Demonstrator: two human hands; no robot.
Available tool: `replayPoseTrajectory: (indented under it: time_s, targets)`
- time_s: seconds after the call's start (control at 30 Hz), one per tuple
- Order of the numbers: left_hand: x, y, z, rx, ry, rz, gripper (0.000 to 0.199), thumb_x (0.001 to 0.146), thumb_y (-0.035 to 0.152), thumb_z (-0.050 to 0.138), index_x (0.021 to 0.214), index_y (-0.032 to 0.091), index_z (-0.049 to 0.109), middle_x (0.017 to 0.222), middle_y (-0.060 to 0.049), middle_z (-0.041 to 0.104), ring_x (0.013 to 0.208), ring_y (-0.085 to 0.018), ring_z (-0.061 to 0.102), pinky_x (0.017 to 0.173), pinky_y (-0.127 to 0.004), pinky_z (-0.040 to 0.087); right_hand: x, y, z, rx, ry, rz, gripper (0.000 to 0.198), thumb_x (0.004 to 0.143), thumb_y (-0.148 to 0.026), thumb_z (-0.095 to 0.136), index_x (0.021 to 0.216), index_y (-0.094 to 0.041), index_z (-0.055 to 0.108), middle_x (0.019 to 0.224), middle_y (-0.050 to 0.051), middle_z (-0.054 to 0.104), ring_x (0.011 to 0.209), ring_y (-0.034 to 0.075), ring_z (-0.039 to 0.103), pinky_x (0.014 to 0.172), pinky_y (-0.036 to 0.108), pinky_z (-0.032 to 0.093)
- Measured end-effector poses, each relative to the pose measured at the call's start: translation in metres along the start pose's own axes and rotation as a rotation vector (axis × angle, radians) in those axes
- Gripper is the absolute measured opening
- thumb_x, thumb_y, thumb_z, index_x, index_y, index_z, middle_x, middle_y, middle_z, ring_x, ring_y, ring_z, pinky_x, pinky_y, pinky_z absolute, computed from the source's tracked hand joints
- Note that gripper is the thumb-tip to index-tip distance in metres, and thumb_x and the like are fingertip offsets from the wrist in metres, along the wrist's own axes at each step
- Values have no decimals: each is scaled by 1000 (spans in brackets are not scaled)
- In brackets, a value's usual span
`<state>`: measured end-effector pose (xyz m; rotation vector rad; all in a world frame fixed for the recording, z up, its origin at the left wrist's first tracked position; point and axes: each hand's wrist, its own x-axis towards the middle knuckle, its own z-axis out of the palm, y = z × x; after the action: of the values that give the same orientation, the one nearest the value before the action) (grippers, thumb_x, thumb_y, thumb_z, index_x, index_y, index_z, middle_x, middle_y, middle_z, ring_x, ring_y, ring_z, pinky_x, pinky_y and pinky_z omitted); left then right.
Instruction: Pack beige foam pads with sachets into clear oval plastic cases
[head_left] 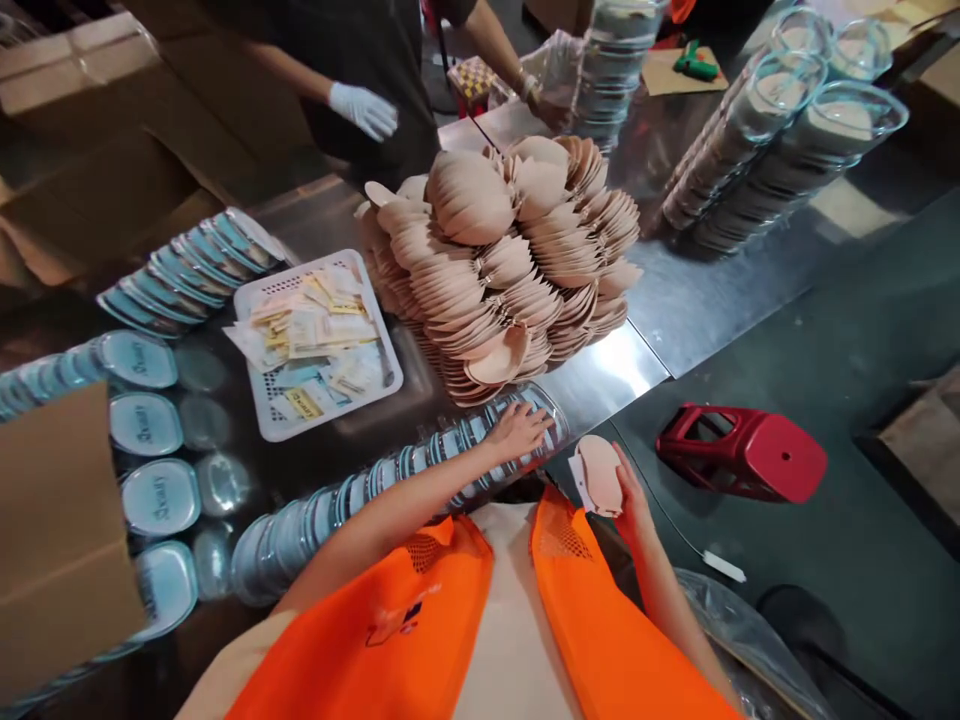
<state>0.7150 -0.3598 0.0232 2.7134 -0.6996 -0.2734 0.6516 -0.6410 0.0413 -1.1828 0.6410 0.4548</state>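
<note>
My left hand (519,432) lies with fingers stretched over the near-right end of a long row of nested clear plastic containers (390,480) with pale blue labels. In my right hand (634,498), held off the table edge by my orange vest, is a beige oval piece (600,470). Something white and flat, like a card or paper, shows at that piece's left side. Just beyond my left hand rises a big heap of similar beige oval pieces (457,290), stacked in leaning rows. Part of the container row is hidden beneath my left forearm.
A white basket (395,372) of small packets stands left of the heap. More labelled containers (154,497) line the left side beside a cardboard box (60,550). Tall container stacks (795,165) stand far right. A red stool (780,455) lies on the floor. A co-worker's gloved hand (364,110) is opposite.
</note>
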Motion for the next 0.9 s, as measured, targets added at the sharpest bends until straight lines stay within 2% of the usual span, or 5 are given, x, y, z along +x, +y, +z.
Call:
replayPoseTrajectory:
  time_s: [0.13, 0.27, 0.5, 0.7, 0.9]
  targets:
    - [6, -1, 2, 17, -54, 4, 39, 97, 26, 57, 132, 30, 71, 125, -13, 64, 116, -32, 56, 105, -55, 41, -7, 14, 8, -267, 78, -124, 94, 74, -57, 88, 156, -26, 57, 153, 12, 64, 122, 36, 72, 91, 45, 65]
    - [10, -4, 7, -100, 1, -26, 25, 92, 26, 62, 112, 23, 77, 139, -15, 57, 135, -37, 47, 119, -68, 29, -3, 21, 34, -639, 173, -653, 72, 88, -51, 76, 153, -24, 60, 152, 13, 63, 137, 35, 60, 115, 52, 51]
    - [13, -21, 18, -362, 140, -28, 24, 91, 21, 59, 94, 16, 82, 144, -17, 59, 139, -33, 52, 125, -55, 36, 54, 22, 102, -1422, -75, -915, 56, 99, -24, 51, 155, -29, 57, 136, 13, 68, 117, 31, 59, 95, 45, 56]
    - [16, -21, 21, -344, 174, -30, 23, 91, 19, 60, 83, 16, 82, 155, -17, 55, 142, -33, 51, 124, -55, 37, 104, 59, 106, -1174, 31, -1101, 53, 96, -28, 45, 147, -24, 58, 149, 15, 53, 143, 35, 44, 125, 72, 19]
    - [13, -11, 17, -302, 265, -20, 17, 94, 23, 65, 94, 17, 81, 154, -18, 57, 142, -32, 55, 124, -52, 41, 101, 20, 83, -923, -323, -906, 52, 94, -35, 58, 146, -26, 56, 162, 15, 44, 148, 32, 46, 118, 57, 44]
